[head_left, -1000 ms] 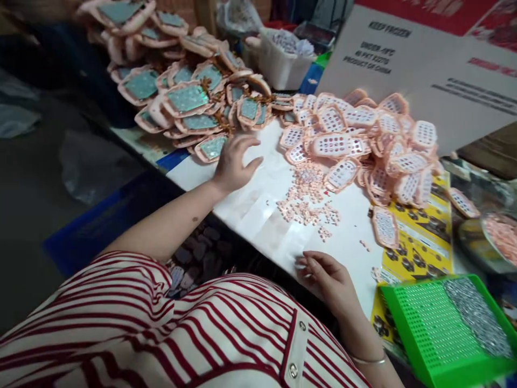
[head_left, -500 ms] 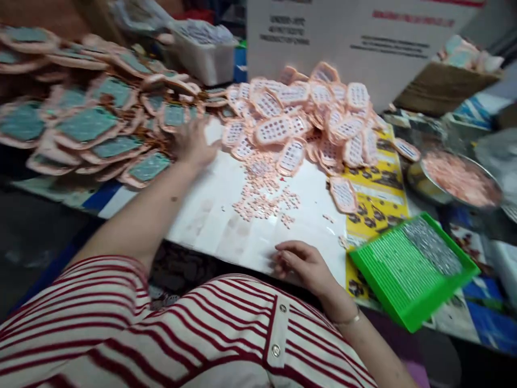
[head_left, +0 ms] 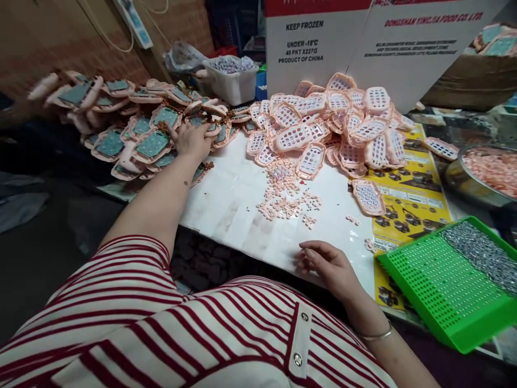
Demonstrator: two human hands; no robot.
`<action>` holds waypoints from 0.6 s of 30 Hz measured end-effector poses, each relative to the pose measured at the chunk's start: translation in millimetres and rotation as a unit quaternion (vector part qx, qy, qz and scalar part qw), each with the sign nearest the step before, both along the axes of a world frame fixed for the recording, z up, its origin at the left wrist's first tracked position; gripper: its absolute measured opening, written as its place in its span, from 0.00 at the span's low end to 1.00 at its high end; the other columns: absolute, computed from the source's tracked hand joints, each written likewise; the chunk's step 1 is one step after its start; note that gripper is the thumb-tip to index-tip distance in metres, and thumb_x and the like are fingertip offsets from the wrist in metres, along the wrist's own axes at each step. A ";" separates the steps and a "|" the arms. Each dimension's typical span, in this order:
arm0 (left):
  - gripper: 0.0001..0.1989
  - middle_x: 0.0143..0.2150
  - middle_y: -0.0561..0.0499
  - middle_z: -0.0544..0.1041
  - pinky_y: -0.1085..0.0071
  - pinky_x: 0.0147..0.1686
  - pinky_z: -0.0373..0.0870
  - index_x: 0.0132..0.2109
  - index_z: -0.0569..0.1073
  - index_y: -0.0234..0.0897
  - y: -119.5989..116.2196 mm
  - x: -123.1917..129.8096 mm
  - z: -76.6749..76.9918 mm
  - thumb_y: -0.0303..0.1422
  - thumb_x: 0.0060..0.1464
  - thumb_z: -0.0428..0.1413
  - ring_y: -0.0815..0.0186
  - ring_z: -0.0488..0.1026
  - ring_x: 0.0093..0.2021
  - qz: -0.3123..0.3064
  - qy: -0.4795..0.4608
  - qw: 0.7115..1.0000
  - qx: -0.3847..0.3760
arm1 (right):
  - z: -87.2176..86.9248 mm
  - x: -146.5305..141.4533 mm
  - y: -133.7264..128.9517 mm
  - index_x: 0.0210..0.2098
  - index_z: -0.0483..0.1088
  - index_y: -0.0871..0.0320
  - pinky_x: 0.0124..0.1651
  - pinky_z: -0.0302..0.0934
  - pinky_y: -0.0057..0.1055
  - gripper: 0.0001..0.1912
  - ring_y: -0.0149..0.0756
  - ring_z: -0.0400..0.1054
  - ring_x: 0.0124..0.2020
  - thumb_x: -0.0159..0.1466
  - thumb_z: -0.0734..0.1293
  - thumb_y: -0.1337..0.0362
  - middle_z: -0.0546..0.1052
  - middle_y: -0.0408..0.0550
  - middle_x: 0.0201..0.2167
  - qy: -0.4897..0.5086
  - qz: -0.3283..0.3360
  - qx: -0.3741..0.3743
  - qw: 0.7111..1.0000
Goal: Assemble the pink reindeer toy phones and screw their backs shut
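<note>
My left hand [head_left: 191, 141] reaches into a pile of pink-edged pieces with grey-green panels [head_left: 151, 144] on the left, its fingers spread over some of them. Near the front edge of the white work surface [head_left: 226, 215], my right hand [head_left: 325, 264] hovers with loosely curled fingers and nothing visible in it. Small pink bits [head_left: 283, 199] lie scattered in the middle. Behind them is a heap of pink pieces with white panels full of holes [head_left: 297, 137]. One such piece [head_left: 368, 197] lies apart on the right.
A green tray [head_left: 440, 285] with small metal parts stands at the right. Behind it is a metal bowl [head_left: 464, 175] of pink parts. A white tub [head_left: 234, 83] and a large printed carton [head_left: 323, 48] stand at the back.
The view has turned left, so things appear further right. My left hand has shifted onto the pile of grey-green pieces; my right hand keeps its pose.
</note>
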State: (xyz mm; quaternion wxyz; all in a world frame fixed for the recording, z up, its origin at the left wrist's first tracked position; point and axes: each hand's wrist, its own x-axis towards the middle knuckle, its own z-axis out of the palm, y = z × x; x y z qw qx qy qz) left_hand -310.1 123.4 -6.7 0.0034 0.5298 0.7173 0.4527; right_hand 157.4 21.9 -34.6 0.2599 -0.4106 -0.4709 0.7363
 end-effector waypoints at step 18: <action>0.39 0.69 0.44 0.69 0.47 0.63 0.68 0.66 0.68 0.58 -157.2 239.8 -53.5 0.63 0.49 0.59 0.47 0.68 0.68 -0.363 -0.202 0.910 0.003 | 26.4 -25.2 9.7 0.42 0.73 0.52 0.28 0.70 0.27 0.21 0.28 0.70 0.27 0.53 0.79 0.53 0.77 0.38 0.29 0.134 -0.101 0.004 0.986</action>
